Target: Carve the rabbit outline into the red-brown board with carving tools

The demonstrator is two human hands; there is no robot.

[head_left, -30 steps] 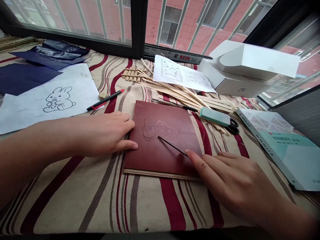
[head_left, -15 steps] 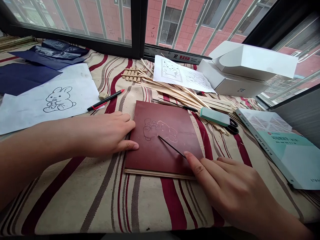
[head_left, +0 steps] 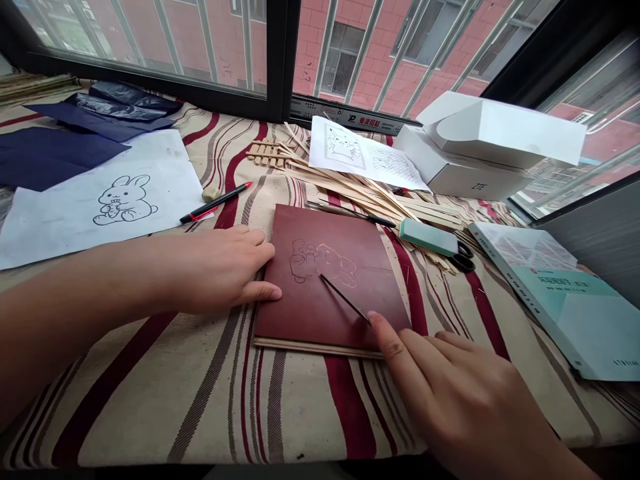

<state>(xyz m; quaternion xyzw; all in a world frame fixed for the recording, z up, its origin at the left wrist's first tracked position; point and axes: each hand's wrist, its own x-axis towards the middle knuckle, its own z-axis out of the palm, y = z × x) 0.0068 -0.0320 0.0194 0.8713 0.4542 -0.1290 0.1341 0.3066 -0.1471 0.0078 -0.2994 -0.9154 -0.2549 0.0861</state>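
A glossy maroon board [head_left: 300, 317], pale-edged, bearing a dark-and-light rabbit outline [head_left: 320, 262], lies on striped cloth [head_left: 200, 400]. The right hand [head_left: 455, 387] pinches a slim carving tool [head_left: 346, 300]; the left hand [head_left: 235, 267], thumb spread from its fingers, touches the board's left side.

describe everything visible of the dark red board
The board lies flat on the striped cloth. Its face is dark red, its front edge pale, layered and wood-like. A sideways rabbit outline marks it. The left hand touches its left edge; a thin tool in the right hand seems to touch its face.
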